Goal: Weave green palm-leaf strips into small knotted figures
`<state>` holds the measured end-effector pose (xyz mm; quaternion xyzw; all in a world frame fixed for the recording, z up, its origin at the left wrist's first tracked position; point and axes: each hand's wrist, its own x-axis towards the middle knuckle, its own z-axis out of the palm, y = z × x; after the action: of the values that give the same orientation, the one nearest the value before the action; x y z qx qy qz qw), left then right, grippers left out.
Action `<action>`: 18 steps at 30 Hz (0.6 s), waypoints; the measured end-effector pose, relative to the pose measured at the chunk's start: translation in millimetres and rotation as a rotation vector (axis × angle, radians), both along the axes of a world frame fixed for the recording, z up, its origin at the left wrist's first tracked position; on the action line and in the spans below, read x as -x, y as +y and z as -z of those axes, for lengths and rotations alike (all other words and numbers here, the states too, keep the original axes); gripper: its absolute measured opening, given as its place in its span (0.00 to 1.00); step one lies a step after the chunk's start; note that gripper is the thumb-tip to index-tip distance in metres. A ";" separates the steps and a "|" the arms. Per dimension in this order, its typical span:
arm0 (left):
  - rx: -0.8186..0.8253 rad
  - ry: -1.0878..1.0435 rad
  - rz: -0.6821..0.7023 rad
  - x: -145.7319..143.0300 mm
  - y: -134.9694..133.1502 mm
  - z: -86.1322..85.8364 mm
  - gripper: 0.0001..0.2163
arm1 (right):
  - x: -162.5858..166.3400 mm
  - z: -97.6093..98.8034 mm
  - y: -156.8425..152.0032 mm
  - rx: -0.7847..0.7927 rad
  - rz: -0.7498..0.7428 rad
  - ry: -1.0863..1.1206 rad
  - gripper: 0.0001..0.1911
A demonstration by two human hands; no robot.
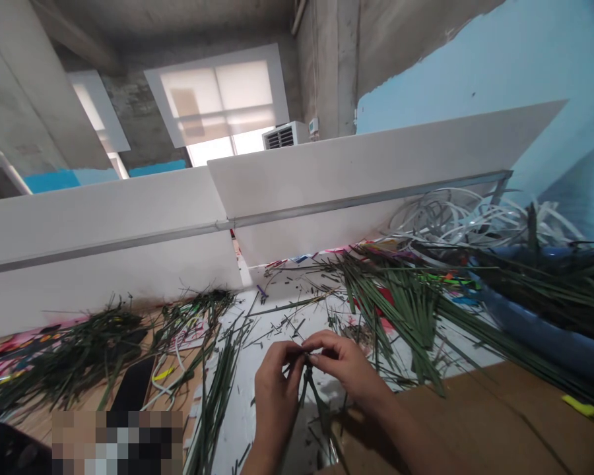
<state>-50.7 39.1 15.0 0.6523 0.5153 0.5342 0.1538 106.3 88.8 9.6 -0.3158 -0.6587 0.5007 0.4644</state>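
Low in the middle of the head view, my left hand [278,389] and my right hand [345,366] meet fingertip to fingertip. Both pinch the top of a small piece of dark green leaf strips [309,381], which looks knotted or woven. Its loose ends hang down below my fingers, over the white work surface [250,386]. My fingers hide part of the piece. Long green leaf strips [222,389] lie to the left of my left hand. A thick bundle of leaf strips [400,303] lies beyond my right hand.
A blue basin [515,330] full of dark leaves stands at right, with coiled white strips [455,214] behind it. Brown cardboard [505,409] lies at lower right. At left are a leaf pile [94,349], a dark phone-like slab [133,386] and a white cable [171,379]. White panels [327,178] border the back.
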 end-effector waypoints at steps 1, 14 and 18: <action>0.000 0.006 0.002 1.0 0.7 -0.3 0.02 | -0.3 0.2 0.4 0.016 -0.010 0.014 0.10; 0.149 -0.008 0.090 6.3 4.5 -1.9 0.02 | 2.8 -10.6 -11.7 -0.108 0.275 -0.210 0.07; 0.155 0.007 0.079 5.9 5.4 -0.6 0.02 | 3.4 -8.6 -14.2 -0.108 0.356 -0.228 0.08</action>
<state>-56.6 44.6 15.6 0.6601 0.5293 0.4840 0.2230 102.9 74.6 18.1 -0.4564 -0.6665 0.3360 0.4843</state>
